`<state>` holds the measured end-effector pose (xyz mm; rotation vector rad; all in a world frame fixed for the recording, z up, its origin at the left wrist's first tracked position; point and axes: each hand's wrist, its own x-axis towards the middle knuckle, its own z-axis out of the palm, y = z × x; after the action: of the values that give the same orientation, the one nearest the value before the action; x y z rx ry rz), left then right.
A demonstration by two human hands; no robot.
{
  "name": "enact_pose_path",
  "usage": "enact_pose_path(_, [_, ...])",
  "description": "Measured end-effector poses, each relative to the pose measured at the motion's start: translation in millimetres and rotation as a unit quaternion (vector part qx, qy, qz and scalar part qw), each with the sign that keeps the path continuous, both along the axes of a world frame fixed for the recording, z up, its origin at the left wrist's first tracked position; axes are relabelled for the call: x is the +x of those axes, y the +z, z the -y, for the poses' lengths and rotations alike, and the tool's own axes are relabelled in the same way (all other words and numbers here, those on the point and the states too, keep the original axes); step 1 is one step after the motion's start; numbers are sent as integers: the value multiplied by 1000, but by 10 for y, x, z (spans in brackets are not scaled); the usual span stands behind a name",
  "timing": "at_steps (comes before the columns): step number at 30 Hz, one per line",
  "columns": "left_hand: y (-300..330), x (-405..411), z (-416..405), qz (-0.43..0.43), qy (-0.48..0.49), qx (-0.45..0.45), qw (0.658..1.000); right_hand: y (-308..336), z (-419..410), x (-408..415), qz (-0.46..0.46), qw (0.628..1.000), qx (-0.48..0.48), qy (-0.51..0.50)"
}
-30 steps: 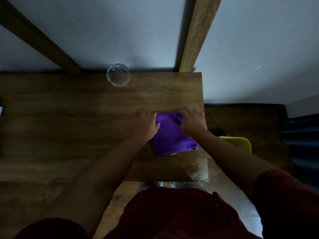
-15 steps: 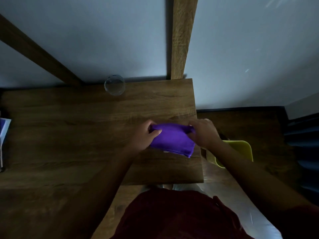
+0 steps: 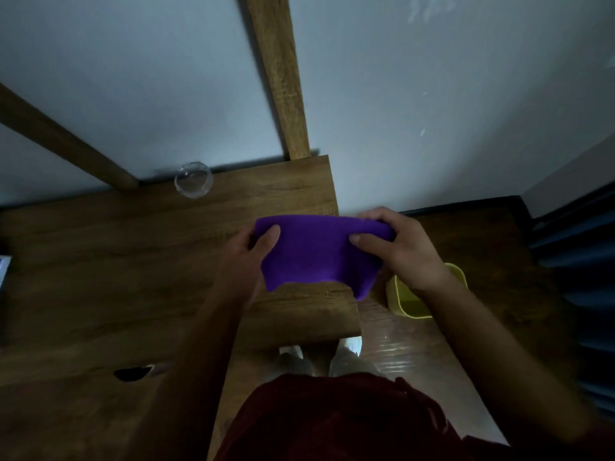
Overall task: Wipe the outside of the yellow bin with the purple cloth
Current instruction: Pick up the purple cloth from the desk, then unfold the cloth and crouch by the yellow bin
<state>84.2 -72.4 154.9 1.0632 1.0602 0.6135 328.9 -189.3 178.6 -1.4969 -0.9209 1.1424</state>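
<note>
The purple cloth (image 3: 316,254) hangs folded in the air above the right end of the wooden table (image 3: 133,261). My left hand (image 3: 248,261) pinches its left top corner and my right hand (image 3: 399,251) grips its right top corner, so the cloth is stretched between them. The yellow bin (image 3: 404,299) stands on the floor to the right of the table, below my right wrist, which hides most of it.
A clear glass bowl (image 3: 193,180) sits at the table's back edge near the wall. A wooden post (image 3: 283,78) rises behind the table. Dark blue furniture (image 3: 579,261) stands at the right. My feet show below the table's front edge.
Both hands have lifted the cloth off the table and pulled it wider between them. The view has tilted, so more of the yellow bin shows.
</note>
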Motion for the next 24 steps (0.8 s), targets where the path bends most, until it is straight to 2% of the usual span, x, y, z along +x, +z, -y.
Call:
enact_pose_path(3, [207,100,172,25,-41,-22,999,239,261,-41,-152,986,45,-51])
enact_pose_path(5, [320,163,283,34,-71,-21,997,313,452,-107,-208,972,72,-81])
enact_pose_path(9, [526,281,507,76,-84,-19,993,344,876,-322,-246,953,106,-142])
enact_pose_path(12, [635,266,727,98,-106,19,989,335,1198,-524,-262,940,144,-162])
enact_pose_path(15, [743,138,942,85,-150,70,982,356,1524,-736,-227,942,154,-194])
enact_pose_path(20, [702,-73,1321,99,-185,111,971,446,2136,-1052,-85,957,148,-236])
enact_pose_path(24, [659,-100,1672,102,-234,135,957,550,2673,-1168,12,952,151,-268])
